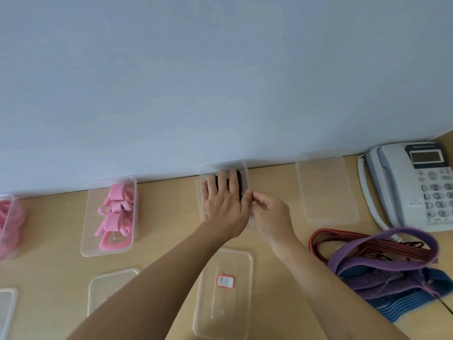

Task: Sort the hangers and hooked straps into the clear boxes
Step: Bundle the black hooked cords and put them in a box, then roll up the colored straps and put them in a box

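Progress: partway, by my judgement. Pink hangers (117, 212) fill the hanger box (107, 253) well to the left of the left hand. A far box (9, 227) of pink pieces sits farther left, cut by the frame edge.
Step in hand: the left hand (221, 201) lies flat with fingers straight, pressing a dark strap (237, 179) down into the middle box (221, 165) beneath it.
Other hand: the right hand (268, 213) sits just right of the left thumb, at the middle box's right rim, fingertips drawn together. I cannot tell whether they pinch the strap's end, the rim or nothing.
Left to do: a strap pile (382, 261) of red, purple and blue lies right of the right hand and nearer the person. The empty box (331, 220) just right of that hand likely awaits some of it. A labelled lid (224, 303) and a plain lid (110, 288) lie under the forearms, unfitted.
Edges: the wall (220, 82) stands just beyond the left fingertips, touching the middle box, so nothing can go farther forward. A phone (411, 185) stands far right, beyond the empty box.
Open room: bare surface (166, 217) lies left of the left hand. Only a narrow gap lies right of the right hand, and the reach to the pile looks unobstructed.
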`<action>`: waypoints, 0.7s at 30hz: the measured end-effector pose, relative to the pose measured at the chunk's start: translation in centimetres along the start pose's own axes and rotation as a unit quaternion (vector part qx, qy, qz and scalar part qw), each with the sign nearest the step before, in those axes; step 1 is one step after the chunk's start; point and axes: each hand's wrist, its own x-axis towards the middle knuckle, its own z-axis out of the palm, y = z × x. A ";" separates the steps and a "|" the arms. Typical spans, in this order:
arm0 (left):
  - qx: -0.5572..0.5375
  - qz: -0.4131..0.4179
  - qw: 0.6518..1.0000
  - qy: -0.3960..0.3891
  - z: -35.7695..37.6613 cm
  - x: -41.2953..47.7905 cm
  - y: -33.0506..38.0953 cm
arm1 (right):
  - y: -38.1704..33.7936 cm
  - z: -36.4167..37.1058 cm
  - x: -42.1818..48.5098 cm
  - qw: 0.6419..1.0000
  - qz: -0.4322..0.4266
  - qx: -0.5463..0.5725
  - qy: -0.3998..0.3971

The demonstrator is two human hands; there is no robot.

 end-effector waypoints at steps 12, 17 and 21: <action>0.016 0.030 0.998 0.053 -2.8 -1.4 -1.5 | -0.8 0.1 -3.0 0.998 -0.012 0.042 -0.042; 0.046 0.078 0.993 0.078 -5.1 -3.3 -0.6 | 0.7 -3.7 -7.7 0.999 -0.014 0.018 0.034; -0.073 0.141 0.982 0.100 -5.9 -6.4 3.3 | 2.6 -7.5 -11.7 0.996 -0.024 -0.007 0.091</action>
